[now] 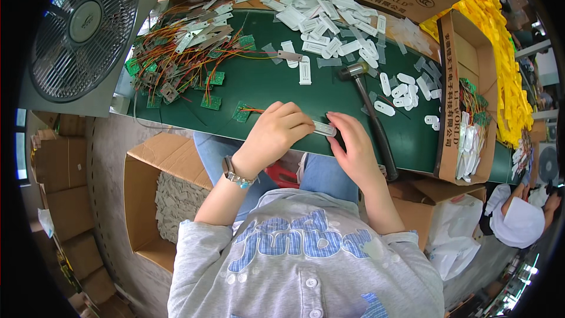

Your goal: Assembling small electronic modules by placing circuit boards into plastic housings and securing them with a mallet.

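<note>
At the near edge of the green table, both hands are at a small white plastic casing (323, 129) with rounded ends. My left hand (276, 133) is closed, its fingertips pressed on the casing's left part, which it hides. My right hand (355, 143) pinches the right end between thumb and fingers. A small green circuit board (241, 112) lies just left of my left hand, with red and yellow wires (254, 109) running under the hand; where they end is hidden. Right of my right hand lies a hammer (375, 121) with a black handle.
Wired metal strips and boards (182, 53) are heaped at the left, beside a fan (84, 22). White casings (323, 20) lie piled at the back. Small white oval pieces (403, 94) sit right of the hammer. A cardboard box (448, 100) holds wired parts. Another person (521, 215) is at far right.
</note>
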The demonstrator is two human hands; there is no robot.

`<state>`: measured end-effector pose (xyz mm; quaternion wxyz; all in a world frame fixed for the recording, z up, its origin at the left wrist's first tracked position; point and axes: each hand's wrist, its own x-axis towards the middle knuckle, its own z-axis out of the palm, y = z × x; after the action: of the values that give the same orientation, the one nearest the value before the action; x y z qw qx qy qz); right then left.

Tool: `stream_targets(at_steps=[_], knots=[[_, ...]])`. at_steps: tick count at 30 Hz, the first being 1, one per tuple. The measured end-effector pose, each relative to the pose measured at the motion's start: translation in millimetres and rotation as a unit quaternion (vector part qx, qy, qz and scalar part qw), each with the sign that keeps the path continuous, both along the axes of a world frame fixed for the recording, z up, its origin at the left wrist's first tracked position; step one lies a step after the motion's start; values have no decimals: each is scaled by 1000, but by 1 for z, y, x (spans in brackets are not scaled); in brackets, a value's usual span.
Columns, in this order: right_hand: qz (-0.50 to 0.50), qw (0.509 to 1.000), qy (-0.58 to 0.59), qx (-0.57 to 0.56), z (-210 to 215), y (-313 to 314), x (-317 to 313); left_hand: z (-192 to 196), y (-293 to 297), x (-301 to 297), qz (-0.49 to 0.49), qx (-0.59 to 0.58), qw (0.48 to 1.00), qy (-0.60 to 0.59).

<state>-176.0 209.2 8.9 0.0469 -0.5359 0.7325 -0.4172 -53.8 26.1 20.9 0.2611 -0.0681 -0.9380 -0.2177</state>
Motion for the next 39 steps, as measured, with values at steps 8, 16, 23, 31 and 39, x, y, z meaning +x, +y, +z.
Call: stream_targets(at_steps=[8, 16, 23, 31, 39], knots=[[31, 996, 79, 8, -2, 2, -2, 2, 2, 9, 6, -22, 1000, -17], [20, 988, 148, 28, 1, -2, 3, -1, 0, 10, 46, -34, 998, -6], [6, 986, 161, 42, 5, -5, 8, 4, 6, 11, 80, -65, 995, -8], [3, 989, 144, 32, 1, -5, 8, 3, 6, 14, 115, -18, 993, 17], [1, 991, 133, 28, 2, -3, 8, 2, 7, 10, 176, 101, 979, -31]])
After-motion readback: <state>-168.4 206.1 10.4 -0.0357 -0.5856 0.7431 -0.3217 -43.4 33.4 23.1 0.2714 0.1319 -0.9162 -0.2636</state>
